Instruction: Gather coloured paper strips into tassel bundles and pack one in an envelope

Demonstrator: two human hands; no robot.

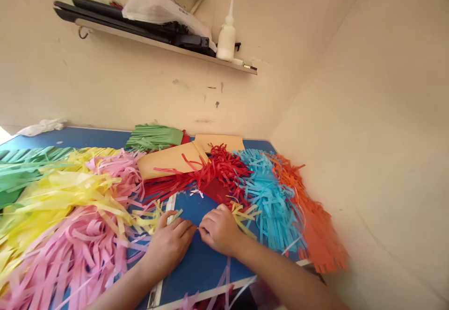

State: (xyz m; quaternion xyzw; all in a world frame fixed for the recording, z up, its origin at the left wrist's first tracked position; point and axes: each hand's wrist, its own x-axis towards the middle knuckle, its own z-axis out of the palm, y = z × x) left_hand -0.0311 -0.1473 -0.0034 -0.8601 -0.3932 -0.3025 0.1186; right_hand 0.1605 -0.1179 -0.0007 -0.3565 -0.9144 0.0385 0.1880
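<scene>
Near the front of the blue table [178, 272], my left hand [171, 237] and my right hand [220, 229] are both closed, fingertips pinched and almost meeting. A thin twisted bit shows between the fingertips. Yellow paper strips [149, 219] fan out beyond my left hand, and similar ones stick out past my right; they look like two ends of one fringed tassel, its middle hidden by my fingers. Just beyond lies a heap of red fringed paper [226, 167]. Blue fringed paper [271, 198] lies right of my right hand, and pink fringed paper [87, 244] left of my left hand.
Yellow fringed paper [66, 188] and green fringed paper [16, 179] cover the left side. Orange fringed paper [319, 226] hangs over the right edge. Cream paper sheets [171, 160] and a green bundle [156, 137] lie behind. On the wall shelf [154, 39] stands a white nozzle bottle [226, 39].
</scene>
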